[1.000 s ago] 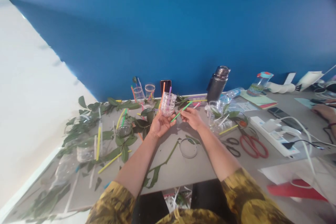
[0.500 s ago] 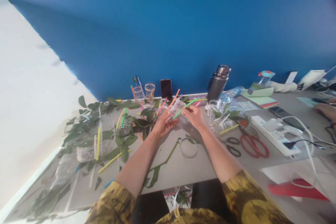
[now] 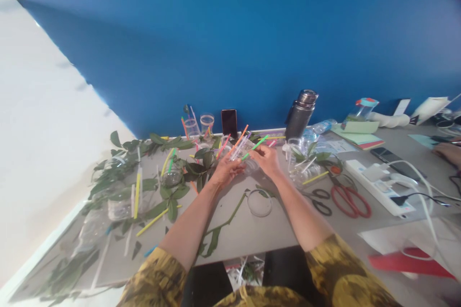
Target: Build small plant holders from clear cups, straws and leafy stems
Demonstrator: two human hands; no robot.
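Blue wall panelling [image 3: 230, 48] rises behind our grey worktop [image 3: 248, 235], where our hands work close together near the back. Our left hand [image 3: 227, 172] curls palm up around a ridged clear plastic cup [image 3: 247, 145], tilted with an orange straw [image 3: 239, 139] at its side; we judge that this cradling hold steadies such light, slick plastic. Our right hand [image 3: 265, 159] is narrowed to a pinch on a green straw [image 3: 258, 145], probably for finer aim; whether the straw touches the cup we cannot tell. Against the wall stands a phone [image 3: 229, 122], perhaps propped to face us, and farther right a black flask [image 3: 298, 117], likely out of our arms' way. Red-handled scissors [image 3: 348, 200] and black-handled scissors [image 3: 321, 207] lie beyond our right forearm, handles towards us, seemingly for easy reach. Leafy sprigs [image 3: 167, 193] spread on our left, leaving a thin grey ring [image 3: 260, 215] between our forearms.
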